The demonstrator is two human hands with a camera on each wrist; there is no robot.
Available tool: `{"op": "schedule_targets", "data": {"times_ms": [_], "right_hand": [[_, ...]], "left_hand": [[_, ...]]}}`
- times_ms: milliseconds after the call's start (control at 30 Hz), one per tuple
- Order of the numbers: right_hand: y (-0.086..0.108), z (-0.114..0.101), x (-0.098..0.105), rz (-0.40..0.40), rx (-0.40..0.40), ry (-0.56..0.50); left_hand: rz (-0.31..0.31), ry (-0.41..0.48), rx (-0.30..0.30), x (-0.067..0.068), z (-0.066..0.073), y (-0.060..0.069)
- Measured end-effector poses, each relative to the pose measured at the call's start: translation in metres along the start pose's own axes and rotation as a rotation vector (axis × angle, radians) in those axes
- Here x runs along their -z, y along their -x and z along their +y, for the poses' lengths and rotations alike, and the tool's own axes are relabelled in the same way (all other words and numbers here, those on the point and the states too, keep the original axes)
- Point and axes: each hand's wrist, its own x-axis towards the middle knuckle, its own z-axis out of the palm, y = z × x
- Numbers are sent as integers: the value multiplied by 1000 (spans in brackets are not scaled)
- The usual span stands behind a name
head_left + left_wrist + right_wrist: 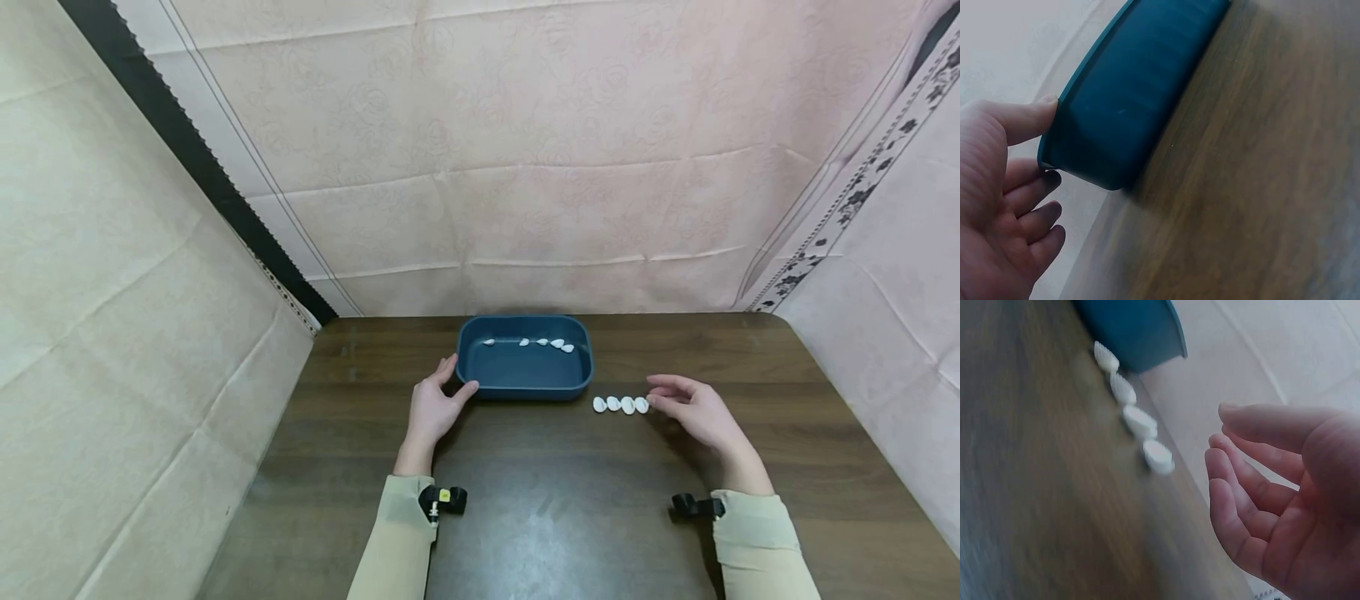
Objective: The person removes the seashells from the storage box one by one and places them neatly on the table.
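Observation:
A blue rectangular tray (525,393) stands near the table's back edge, with several small white shells (557,342) spread across its far part. My left hand (437,408) holds the tray's front left corner, thumb on the front rim and fingers round the left side, as the left wrist view also shows. To the right of the tray, several ribbed white seashells (627,405) lie in a short row on the table. At the right end of this row is my right hand (697,410). Its fingers are loosely bent with nothing visible between them in the right wrist view.
The brown wooden table (540,492) spreads out in front of the tray. Pale cloth (525,225) hangs behind it and along both sides. Each forearm carries a black wrist camera (442,502) over a light sleeve.

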Motion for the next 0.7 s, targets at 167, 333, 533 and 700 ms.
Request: {"op": "schedule_targets", "data": {"times_ms": [167,333,533,700], "right_hand": [[-6,-16,-11,-6,26,-21],[-14,-36,-25,-13,54,-43],[-30,-61,-41,-13,100,-65],[-46,-83,-60,-15,165,-84]], "left_hand": [[-2,-6,3,0,-1,0],[-4,-5,-1,-1,-2,-1],[0,0,-2,-2,-3,-1],[1,-2,-2,-1,-2,-1]]}}
